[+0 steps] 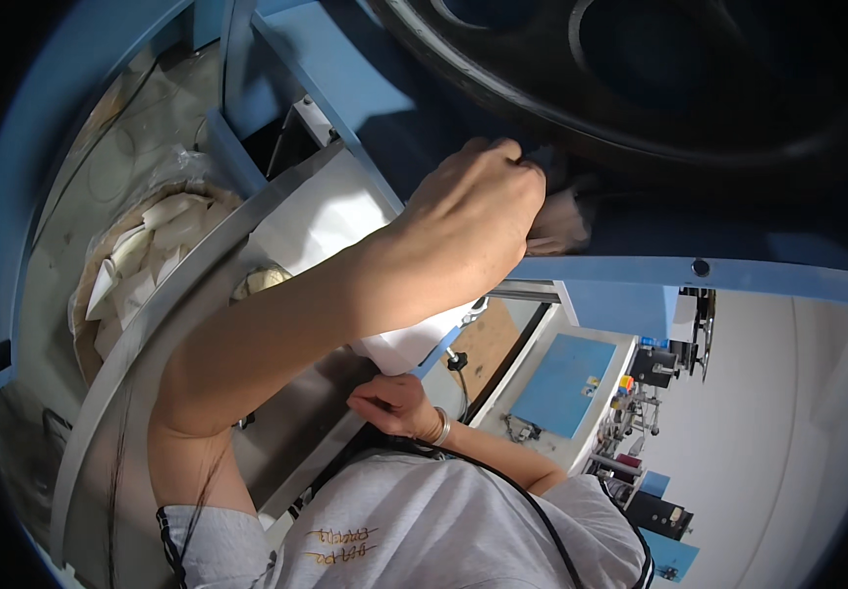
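My left hand (478, 216) reaches forward under the large dark round machine part (591, 98), its fingers curled closed. Against its fingertips is a crumpled, pale pinkish sheet-like material (559, 224); shadow hides what the fingers hold, if anything. Below my left forearm lies a brightly lit white surface (321, 216), with a small pale-yellow lump (263, 282) partly behind the arm. Close to my body, my right hand (394, 404), with a bracelet (442, 426) on its wrist, is loosely curled beside the lower edge of the white surface. Nothing shows in it.
A round bag-lined container (85, 294) of pale scraps stands on the floor at left, beyond a curved metal edge (139, 324). A blue frame bar (640, 270) crosses at right. Behind it are a bench with a blue panel (561, 383) and several machine parts (630, 402).
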The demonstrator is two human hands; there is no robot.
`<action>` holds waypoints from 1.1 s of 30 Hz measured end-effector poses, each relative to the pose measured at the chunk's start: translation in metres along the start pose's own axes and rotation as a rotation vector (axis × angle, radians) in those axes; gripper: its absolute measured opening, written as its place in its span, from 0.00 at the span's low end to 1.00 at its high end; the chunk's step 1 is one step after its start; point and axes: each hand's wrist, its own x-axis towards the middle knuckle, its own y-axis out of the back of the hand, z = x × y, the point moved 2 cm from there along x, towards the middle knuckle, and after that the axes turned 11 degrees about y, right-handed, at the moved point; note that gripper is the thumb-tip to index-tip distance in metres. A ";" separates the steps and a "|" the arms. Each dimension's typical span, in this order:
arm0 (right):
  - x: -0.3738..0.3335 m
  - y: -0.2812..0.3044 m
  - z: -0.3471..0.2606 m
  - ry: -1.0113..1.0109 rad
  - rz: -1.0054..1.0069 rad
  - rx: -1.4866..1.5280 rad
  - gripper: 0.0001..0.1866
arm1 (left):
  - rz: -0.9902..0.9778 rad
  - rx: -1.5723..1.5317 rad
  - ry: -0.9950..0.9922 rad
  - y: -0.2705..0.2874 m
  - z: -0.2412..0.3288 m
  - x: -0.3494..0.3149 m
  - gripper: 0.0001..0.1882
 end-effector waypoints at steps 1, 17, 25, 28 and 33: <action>0.000 -0.001 0.000 0.004 0.004 0.004 0.04 | 0.001 0.054 0.004 -0.001 0.000 0.000 0.04; 0.004 -0.004 -0.005 -0.067 0.049 -0.004 0.03 | 0.063 -0.010 0.008 0.000 -0.009 -0.010 0.06; 0.002 -0.003 -0.004 -0.025 0.002 -0.029 0.03 | -0.026 0.115 0.086 -0.005 -0.006 -0.002 0.05; 0.003 -0.002 -0.007 -0.057 0.009 -0.043 0.03 | -0.029 0.126 0.100 -0.009 -0.009 0.000 0.05; -0.001 -0.006 -0.002 -0.178 0.047 -0.018 0.04 | -0.254 -0.022 0.227 -0.003 -0.028 -0.001 0.17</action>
